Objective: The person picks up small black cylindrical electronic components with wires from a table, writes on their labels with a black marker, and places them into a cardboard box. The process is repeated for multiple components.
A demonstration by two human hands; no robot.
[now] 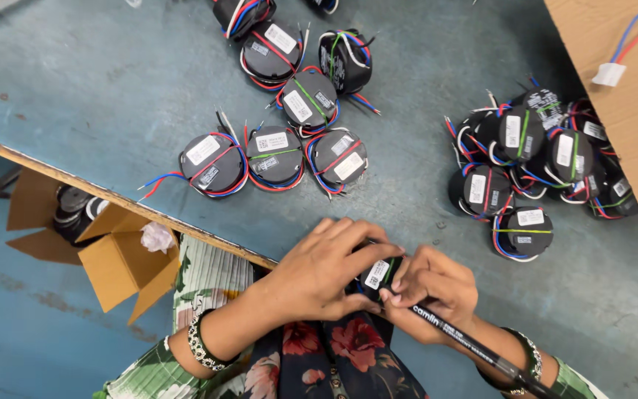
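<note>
Left hand [323, 270] wraps around a black round unit [378, 273], fingers curled over it. Right hand [430, 292] pinches the unit's edge while gripping a black marker [474, 343]. The unit sits between both hands.

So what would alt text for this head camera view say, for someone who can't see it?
Two hands hold a small round black wired unit at a blue-grey table edge: the left hand grips it, the right hand also holds a black marker pen. Similar units lie in clusters beyond and right; an open cardboard box sits below.
</note>
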